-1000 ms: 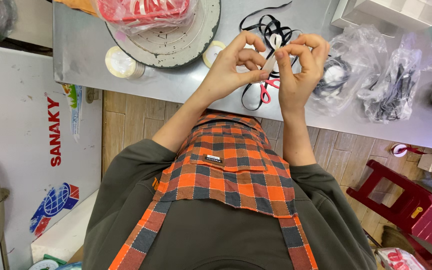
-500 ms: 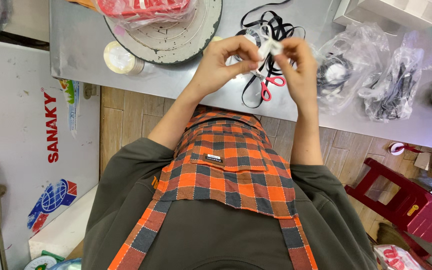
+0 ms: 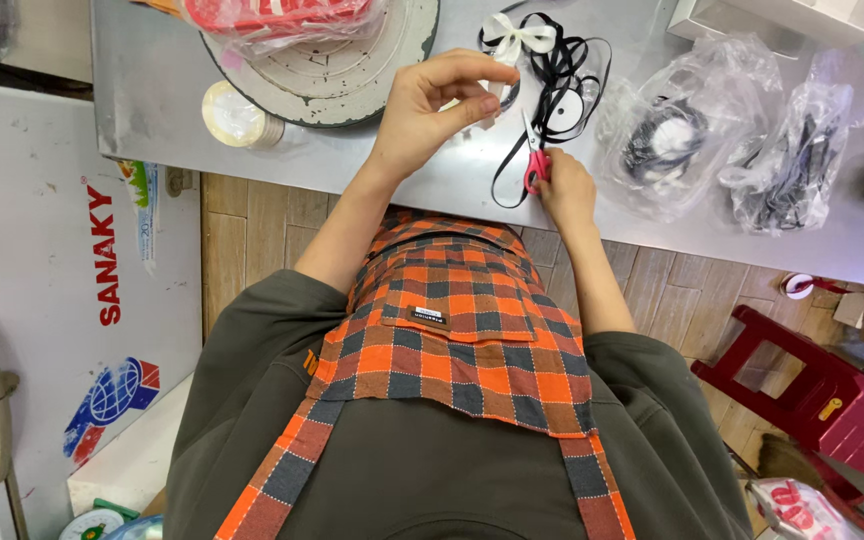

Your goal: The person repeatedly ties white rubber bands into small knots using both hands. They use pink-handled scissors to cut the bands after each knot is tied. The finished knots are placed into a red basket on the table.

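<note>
While ribbon-pinching left hand (image 3: 430, 112) lifted, right hand (image 3: 564, 190) on scissors (image 3: 534, 160) (red-handled).

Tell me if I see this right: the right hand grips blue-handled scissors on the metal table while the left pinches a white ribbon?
Not quite: the scissors have red handles, as the head view shows. The right hand does grip them on the metal table, and the left hand pinches a white ribbon.

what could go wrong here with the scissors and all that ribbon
1. The right hand grips the red-handled scissors right beside the loose black ribbon; the blades may snag or cut a strand by mistake.
2. The left hand pinches something small near the white bow; the bow might get tugged loose.
3. Black ribbon trails toward the table edge and might slide off.
</note>
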